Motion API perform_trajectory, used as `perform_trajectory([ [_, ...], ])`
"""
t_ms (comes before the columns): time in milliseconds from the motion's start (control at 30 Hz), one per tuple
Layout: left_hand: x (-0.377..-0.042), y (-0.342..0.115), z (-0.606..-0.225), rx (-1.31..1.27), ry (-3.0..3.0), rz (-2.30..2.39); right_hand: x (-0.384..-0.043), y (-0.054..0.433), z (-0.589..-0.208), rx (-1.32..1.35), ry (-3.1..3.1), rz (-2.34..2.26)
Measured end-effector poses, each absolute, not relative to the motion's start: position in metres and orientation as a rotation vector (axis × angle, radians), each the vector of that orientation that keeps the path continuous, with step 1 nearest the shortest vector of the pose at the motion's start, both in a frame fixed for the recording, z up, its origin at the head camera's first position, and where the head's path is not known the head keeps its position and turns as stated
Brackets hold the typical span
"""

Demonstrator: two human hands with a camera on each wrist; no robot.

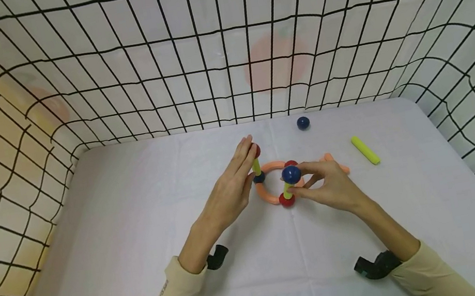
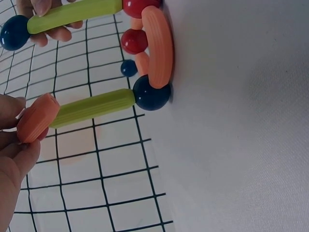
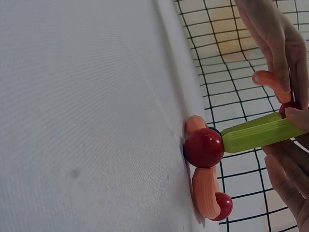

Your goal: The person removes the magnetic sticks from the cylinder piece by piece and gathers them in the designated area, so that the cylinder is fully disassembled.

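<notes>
A ring of orange curved pieces joined by red and blue balls lies on the white table. Two yellow-green rods stand upright from it. My left hand pinches another orange curved piece at the red ball capping the left rod. That rod rises from a blue ball in the ring. My right hand grips the nearer rod between thumb and fingers, just under its blue top ball. At that rod's foot sits a red ball.
A loose blue ball lies near the table's back edge. To the right are a loose yellow-green rod and orange pieces, partly behind my right hand. Black wire mesh encloses the back and sides.
</notes>
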State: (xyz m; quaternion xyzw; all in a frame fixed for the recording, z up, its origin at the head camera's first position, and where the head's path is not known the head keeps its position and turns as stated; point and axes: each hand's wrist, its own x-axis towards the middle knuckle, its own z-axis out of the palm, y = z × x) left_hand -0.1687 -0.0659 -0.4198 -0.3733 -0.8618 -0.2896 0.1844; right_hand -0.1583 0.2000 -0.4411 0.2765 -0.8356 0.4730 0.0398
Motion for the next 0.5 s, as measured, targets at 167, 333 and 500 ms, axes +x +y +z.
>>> perform_trajectory([
  [167, -0.1688, -0.0662, -0.4199, -1.055, -2.417, -0.813, -0.1586, 0.2004, -0.4427, 0.862, -2.581, 1.448],
  [333, -0.1686, -0.0661, -0.4199, -1.053, -2.413, -0.802, -0.1586, 0.2005, -0.4437, 0.863, -2.592, 1.451],
  [500, -0.1685, -0.0654, -0.4196, -1.049, -2.422, -0.801, -0.1585, 0.1988, -0.4436, 0.879, -2.601, 1.476],
])
